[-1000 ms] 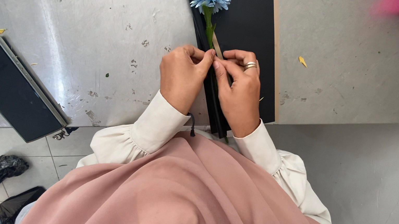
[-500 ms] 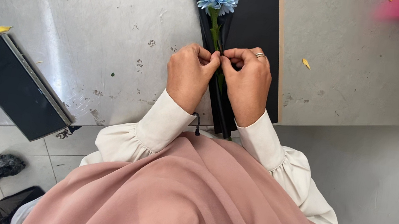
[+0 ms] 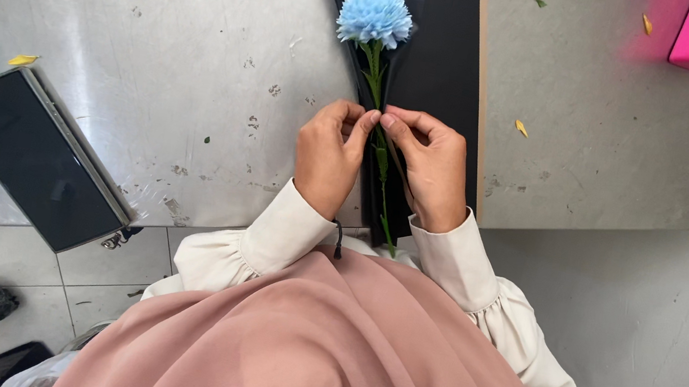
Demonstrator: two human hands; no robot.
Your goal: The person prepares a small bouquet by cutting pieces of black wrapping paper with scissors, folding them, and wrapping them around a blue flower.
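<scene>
Bright even daylight, soft glare on the metal table (image 3: 158, 38), sharp focus, mild wide-angle stretch at edges

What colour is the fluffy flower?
Light blue flower on a green stem; the head view shows it.

left hand (image 3: 329, 153): fingers curled, pinching | right hand (image 3: 432, 166): fingers curled, fingertips meeting left

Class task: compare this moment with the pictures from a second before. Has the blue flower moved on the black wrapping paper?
Cannot tell. The blue flower sits lower in the frame, but the black wrapping paper and table edge sit lower too, so the camera moved.
</scene>
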